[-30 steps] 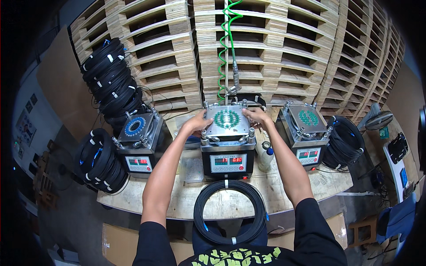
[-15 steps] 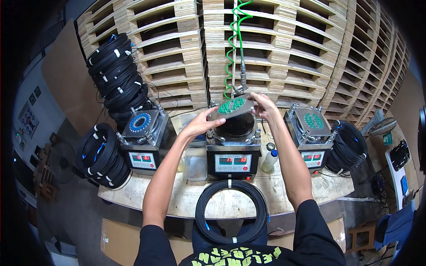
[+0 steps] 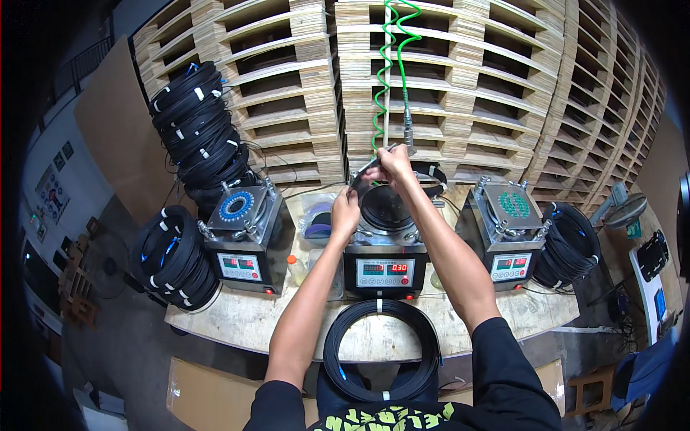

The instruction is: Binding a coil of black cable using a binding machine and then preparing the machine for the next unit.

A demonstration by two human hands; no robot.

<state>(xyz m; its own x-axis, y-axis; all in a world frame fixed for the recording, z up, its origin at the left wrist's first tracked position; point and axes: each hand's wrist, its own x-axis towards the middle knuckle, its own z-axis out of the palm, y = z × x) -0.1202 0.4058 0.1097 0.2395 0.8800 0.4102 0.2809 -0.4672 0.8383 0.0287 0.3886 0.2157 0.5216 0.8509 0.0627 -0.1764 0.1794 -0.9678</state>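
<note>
Both of my hands are raised at the middle polishing machine (image 3: 384, 251). Between them is a metal fixture plate (image 3: 364, 171), now tipped steeply so that it shows nearly edge-on. My left hand (image 3: 346, 214) grips its lower left side. My right hand (image 3: 395, 167) is closed at its upper right edge, with some fingers hidden behind it. The green connectors on the plate's face cannot be seen now. Below the plate lies the machine's round black pad (image 3: 389, 208), uncovered. A metal air nozzle fitting (image 3: 409, 136) on a green coiled hose (image 3: 381, 93) hangs just behind my right hand.
A machine (image 3: 241, 237) with a ring of blue connectors stands left; another (image 3: 509, 233) with green connectors stands right. Black cable coils are stacked left (image 3: 194, 136) and right (image 3: 571, 241). One coil (image 3: 332, 352) rests at my lap. An orange-capped bottle (image 3: 295, 269) and wooden pallets (image 3: 445, 72) are also around.
The plate has turned from nearly flat, green connectors up, to steeply tilted. My left hand has dropped lower, and my right hand has shifted inward. The machine's black pad shows more.
</note>
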